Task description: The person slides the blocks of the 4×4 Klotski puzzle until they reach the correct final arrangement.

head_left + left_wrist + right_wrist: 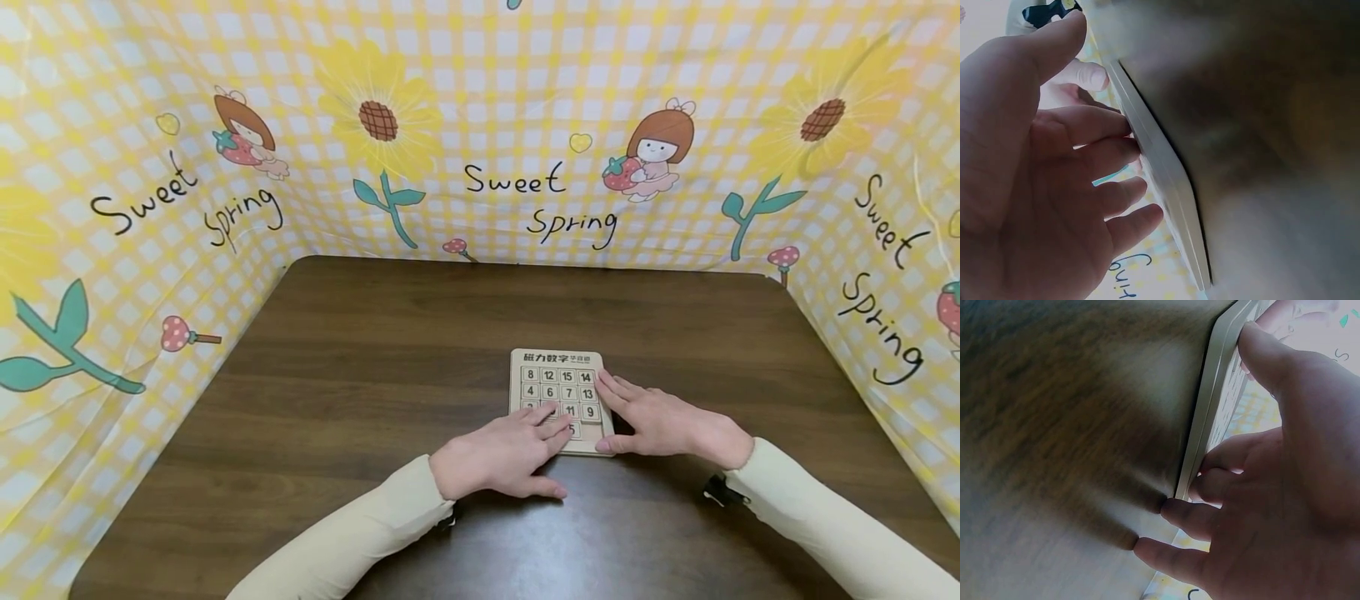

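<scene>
A wooden sliding number puzzle [555, 358] lies flat on the table, its top edge printed with dark characters. Numbered tiles [568, 392] sit in its frame, and a gap shows at the lower right. My left hand [502, 450] reaches over the lower left of the puzzle, fingertips on the lower tiles, covering some of them; its thumb is off the board. Along the right edge lie the extended fingers of my right hand [660, 421], with the thumb on the lower right corner. In the right wrist view, two of its fingertips [1147, 545] touch the table beside the puzzle.
The dark wooden table [360, 358] extends around the puzzle on all sides. A yellow checked cloth [480, 108] with flowers and lettering hangs behind the table and along both sides. Dark straps or devices [723, 492] are at both sleeve cuffs.
</scene>
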Demonstrator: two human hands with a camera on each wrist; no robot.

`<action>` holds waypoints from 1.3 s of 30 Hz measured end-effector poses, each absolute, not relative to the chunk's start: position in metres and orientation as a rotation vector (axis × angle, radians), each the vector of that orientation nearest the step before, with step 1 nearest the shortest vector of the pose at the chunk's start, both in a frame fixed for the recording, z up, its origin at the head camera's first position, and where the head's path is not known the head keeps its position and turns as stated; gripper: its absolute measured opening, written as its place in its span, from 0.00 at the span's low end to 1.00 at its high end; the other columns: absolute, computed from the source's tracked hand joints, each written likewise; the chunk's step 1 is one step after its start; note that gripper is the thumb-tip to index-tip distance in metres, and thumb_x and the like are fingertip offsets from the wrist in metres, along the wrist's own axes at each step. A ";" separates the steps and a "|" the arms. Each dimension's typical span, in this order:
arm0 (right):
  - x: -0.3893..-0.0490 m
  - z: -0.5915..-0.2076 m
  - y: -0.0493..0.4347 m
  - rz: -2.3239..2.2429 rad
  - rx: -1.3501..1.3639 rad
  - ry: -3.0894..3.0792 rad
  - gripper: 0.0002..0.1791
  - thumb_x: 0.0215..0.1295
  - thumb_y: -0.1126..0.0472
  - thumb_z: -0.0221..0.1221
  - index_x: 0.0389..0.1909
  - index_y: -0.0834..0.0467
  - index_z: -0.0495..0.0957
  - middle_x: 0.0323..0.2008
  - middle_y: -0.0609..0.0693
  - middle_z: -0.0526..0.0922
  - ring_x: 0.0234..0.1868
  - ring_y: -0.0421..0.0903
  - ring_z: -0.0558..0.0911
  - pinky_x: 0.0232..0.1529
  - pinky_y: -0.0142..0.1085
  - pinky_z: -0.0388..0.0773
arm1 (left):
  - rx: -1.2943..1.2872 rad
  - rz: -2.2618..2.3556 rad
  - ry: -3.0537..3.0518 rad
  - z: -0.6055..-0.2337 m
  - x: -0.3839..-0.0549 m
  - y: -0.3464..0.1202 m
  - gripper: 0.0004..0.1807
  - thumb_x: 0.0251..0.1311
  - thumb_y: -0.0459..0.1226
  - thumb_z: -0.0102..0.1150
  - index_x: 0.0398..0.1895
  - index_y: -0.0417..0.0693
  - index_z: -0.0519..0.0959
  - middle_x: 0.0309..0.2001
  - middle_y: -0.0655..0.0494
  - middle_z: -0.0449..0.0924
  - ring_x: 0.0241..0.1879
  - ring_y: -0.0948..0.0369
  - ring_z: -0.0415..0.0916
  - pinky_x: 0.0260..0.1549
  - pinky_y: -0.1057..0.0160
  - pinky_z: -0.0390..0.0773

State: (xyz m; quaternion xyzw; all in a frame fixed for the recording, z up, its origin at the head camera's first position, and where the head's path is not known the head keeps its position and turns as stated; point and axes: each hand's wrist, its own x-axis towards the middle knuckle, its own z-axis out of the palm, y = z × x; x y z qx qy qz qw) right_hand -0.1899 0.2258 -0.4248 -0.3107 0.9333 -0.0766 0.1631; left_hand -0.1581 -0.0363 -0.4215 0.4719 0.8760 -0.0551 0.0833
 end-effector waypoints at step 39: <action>-0.188 -0.423 0.227 -0.220 -0.892 2.655 0.53 0.64 0.30 0.52 0.76 0.65 0.50 0.77 0.63 0.47 0.77 0.62 0.53 0.66 0.63 0.63 | 1.384 -0.182 2.584 -0.420 -0.176 -0.004 0.45 0.63 0.66 0.48 0.75 0.49 0.59 0.78 0.52 0.52 0.78 0.50 0.46 0.72 0.50 0.59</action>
